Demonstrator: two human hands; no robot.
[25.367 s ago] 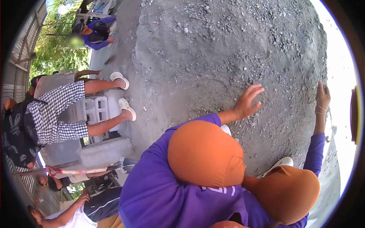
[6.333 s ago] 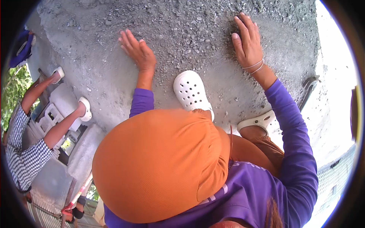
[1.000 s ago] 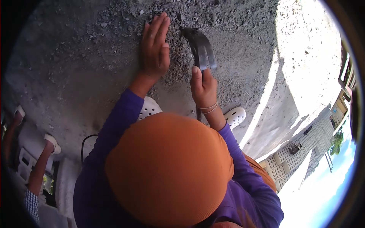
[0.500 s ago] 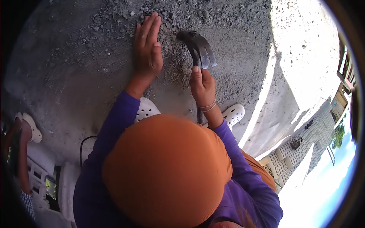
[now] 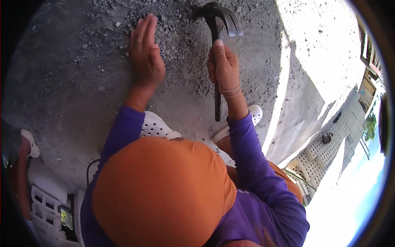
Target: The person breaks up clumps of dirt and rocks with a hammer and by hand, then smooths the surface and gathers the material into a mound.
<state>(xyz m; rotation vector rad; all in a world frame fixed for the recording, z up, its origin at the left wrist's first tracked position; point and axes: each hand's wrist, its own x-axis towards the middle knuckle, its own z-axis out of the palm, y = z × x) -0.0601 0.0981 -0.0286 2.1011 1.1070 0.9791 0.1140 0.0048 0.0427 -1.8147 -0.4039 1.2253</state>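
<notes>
My right hand (image 5: 225, 66) is wrapped around the handle of a dark claw hammer (image 5: 218, 101), thumb lying along the shaft just below the head. The hammer's claw points right, and its striking end is over the loose gravel (image 5: 177, 35) on the ground. To the left, my left hand (image 5: 146, 61) is stretched out with its back up and fingers together, at the left of the gravel. Nothing shows in it. Orange ribbed fabric (image 5: 164, 185) fills the lower middle of the view.
White clogs (image 5: 154, 125) are on my feet below the hands. Another person's leg and pale shoe (image 5: 31, 144) are at the far left, near white openwork blocks (image 5: 45, 206). More stacked blocks (image 5: 312, 160) line the right. A sunlit strip (image 5: 284, 82) crosses the ground.
My right hand and the hammer have moved farther forward, showing more of the handle below the grip. My left hand appears slightly farther left, still stretched out.
</notes>
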